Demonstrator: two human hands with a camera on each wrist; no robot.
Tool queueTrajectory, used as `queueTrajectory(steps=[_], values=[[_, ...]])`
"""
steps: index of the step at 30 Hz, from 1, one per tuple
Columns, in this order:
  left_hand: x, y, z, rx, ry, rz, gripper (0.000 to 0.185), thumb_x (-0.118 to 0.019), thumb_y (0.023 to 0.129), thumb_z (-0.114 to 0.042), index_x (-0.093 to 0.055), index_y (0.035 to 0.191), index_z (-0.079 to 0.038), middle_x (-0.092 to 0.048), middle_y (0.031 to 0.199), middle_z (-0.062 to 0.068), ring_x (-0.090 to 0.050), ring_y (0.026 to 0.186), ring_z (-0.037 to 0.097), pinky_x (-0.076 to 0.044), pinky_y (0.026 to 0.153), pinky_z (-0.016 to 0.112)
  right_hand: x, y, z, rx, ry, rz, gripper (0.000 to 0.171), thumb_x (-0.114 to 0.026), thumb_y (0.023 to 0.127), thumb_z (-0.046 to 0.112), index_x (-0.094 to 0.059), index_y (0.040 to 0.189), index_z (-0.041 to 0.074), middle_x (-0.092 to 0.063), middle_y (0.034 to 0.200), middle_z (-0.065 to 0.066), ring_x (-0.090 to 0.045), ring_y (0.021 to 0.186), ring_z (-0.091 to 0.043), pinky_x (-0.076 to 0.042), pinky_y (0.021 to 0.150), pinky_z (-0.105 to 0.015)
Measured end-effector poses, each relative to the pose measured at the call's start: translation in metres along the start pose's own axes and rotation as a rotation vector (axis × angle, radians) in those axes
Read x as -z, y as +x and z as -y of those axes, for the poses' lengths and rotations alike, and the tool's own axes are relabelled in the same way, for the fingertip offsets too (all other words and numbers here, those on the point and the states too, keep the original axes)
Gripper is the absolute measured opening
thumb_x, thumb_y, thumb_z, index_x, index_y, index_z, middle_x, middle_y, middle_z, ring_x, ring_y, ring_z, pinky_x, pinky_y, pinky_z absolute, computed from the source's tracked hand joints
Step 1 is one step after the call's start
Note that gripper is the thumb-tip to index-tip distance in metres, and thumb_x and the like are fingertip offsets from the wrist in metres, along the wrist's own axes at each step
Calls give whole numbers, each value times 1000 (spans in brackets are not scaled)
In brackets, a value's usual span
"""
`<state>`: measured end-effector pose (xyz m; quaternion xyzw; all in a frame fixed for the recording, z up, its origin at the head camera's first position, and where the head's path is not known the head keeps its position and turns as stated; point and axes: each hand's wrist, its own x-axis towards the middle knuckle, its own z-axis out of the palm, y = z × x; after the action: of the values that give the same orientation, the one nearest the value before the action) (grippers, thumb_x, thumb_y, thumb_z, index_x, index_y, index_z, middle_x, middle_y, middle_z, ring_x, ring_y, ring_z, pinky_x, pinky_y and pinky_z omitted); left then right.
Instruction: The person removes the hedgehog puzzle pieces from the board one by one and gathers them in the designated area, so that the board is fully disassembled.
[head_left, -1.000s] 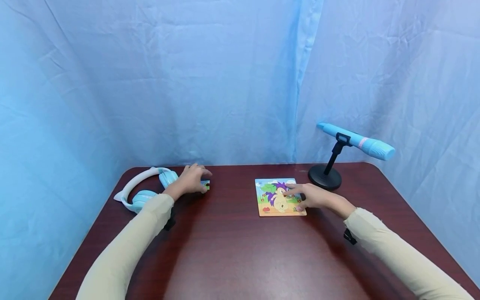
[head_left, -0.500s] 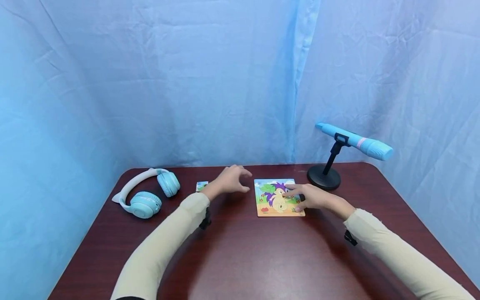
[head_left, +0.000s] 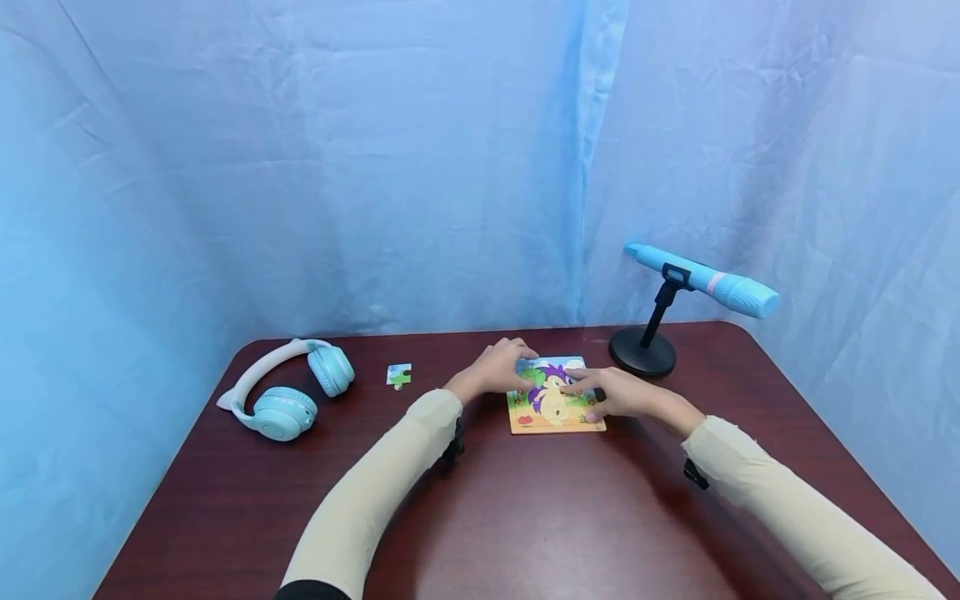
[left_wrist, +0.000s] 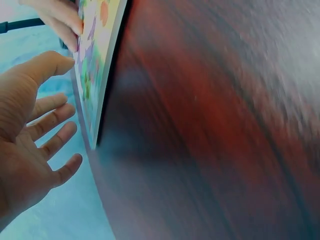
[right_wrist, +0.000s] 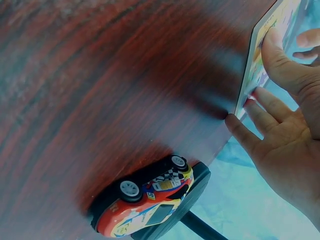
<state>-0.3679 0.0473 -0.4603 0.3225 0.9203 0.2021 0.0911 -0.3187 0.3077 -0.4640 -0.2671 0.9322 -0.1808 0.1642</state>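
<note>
The table (head_left: pixel 525 517) fills the lower frame, its near corners cut off. At centre lies the puzzle board (head_left: pixel 557 414), partly hidden by both hands. The right hand (head_left: pixel 624 394) presses it with straight, spread fingers; the left hand (head_left: pixel 498 370) hovers open at its upper-left corner, contact unclear. A loose puzzle piece (head_left: pixel 398 375) sits left of centre.
</note>
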Motion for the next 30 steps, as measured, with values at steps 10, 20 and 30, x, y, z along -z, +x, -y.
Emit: queueTrajectory(steps=[10, 20, 30], values=[[-11, 2, -4, -7, 31, 3, 47, -68, 97, -32, -62, 141, -15, -53, 144, 5, -44, 129, 23, -37, 108, 45, 0, 1, 1, 11, -9, 7, 62, -78, 89, 21, -57, 147, 19, -40, 161, -20, -39, 146, -44, -39, 111, -62], [-16, 5, -6, 6, 55, -9, 44, -66, 98, -29, -63, 140, -16, -54, 142, 3, -45, 126, 22, -38, 105, 43, -2, 1, -1, -3, -15, 6, 62, -78, 89, 20, -57, 147, 19, -41, 160, -21, -40, 145, -46, -39, 111, -62], [-12, 8, -11, 33, 66, -5, 43, -67, 98, -28, -64, 139, -15, -55, 142, 5, -46, 127, 22, -38, 109, 45, 0, 1, 1, -4, -10, 0, 62, -79, 88, 19, -57, 147, 20, -41, 160, -20, -39, 146, -46, -39, 111, -62]])
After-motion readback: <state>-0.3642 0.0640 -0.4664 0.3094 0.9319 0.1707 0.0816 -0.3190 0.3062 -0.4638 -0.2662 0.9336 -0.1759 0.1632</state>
